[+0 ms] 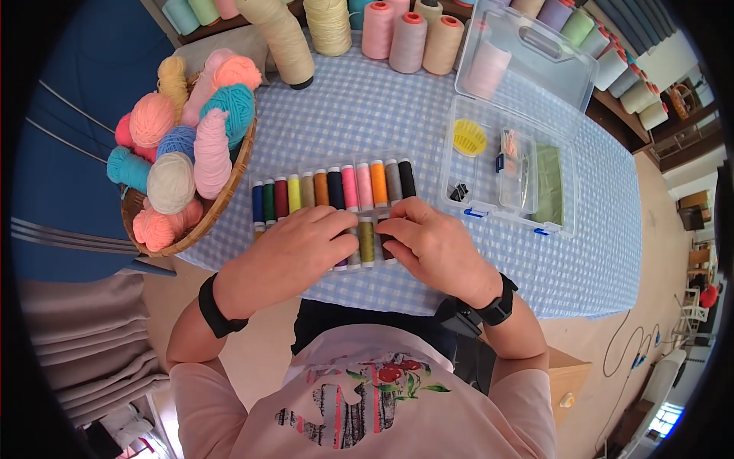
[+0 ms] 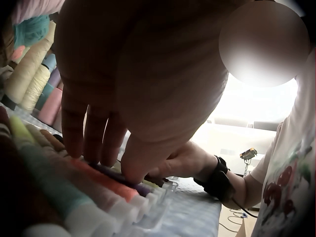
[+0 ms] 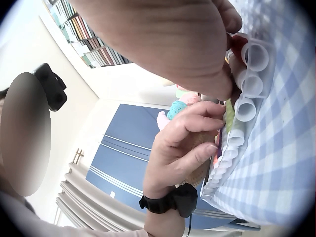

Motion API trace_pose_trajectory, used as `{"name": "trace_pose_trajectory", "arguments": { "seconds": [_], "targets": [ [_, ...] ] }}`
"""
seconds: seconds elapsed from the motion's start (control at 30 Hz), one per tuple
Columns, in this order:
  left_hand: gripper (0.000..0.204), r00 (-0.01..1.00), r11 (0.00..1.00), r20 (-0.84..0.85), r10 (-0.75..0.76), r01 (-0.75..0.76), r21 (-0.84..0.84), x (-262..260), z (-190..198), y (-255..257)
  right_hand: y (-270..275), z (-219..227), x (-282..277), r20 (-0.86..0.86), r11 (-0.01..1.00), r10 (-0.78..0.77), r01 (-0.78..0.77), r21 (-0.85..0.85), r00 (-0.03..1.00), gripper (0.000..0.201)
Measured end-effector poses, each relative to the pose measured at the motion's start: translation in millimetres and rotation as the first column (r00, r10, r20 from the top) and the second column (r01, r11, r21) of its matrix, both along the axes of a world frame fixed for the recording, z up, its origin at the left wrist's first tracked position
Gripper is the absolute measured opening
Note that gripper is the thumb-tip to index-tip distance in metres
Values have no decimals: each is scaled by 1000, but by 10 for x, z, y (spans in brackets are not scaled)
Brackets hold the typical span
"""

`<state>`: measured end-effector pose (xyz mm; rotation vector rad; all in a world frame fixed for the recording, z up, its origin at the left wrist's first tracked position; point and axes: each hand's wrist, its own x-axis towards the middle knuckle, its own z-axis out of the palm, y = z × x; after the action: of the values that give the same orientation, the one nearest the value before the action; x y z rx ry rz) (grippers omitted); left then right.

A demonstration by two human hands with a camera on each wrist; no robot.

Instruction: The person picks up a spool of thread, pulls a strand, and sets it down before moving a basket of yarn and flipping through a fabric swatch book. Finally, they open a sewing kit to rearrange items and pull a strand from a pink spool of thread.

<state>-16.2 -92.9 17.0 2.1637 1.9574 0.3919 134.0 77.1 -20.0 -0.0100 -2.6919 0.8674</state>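
Note:
Small spools of thread lie in two rows in a clear plastic tray (image 3: 270, 69). Blue, green, red, yellow, pink, orange, grey and black ones, such as a pink spool (image 1: 350, 187), make up the far row. My left hand (image 1: 294, 249) rests over the near row with its fingers extended, covering several spools; its fingertips touch the tops beside an olive spool (image 1: 367, 243). Just right of that, my right hand (image 1: 443, 245) pinches a dark brown spool (image 1: 388, 250) between thumb and fingers, at the near row. The palm hides the spools farther right.
A wicker basket (image 1: 243, 170) of yarn balls stands at the left. At the right, an open clear box (image 1: 567, 210) holds a yellow round piece (image 1: 469, 138) and green cloth (image 1: 548, 183). Large thread cones (image 1: 408, 43) line the back of the checked tablecloth (image 1: 336, 99).

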Motion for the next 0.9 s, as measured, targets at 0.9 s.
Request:
{"name": "trace_pose_trajectory", "arguments": {
  "seconds": [0.9],
  "targets": [
    [31, 996, 999, 91, 20, -18, -27, 107, 5, -410, -69, 64, 15, -24, 997, 65, -65, 32, 998, 20]
  ]
}}
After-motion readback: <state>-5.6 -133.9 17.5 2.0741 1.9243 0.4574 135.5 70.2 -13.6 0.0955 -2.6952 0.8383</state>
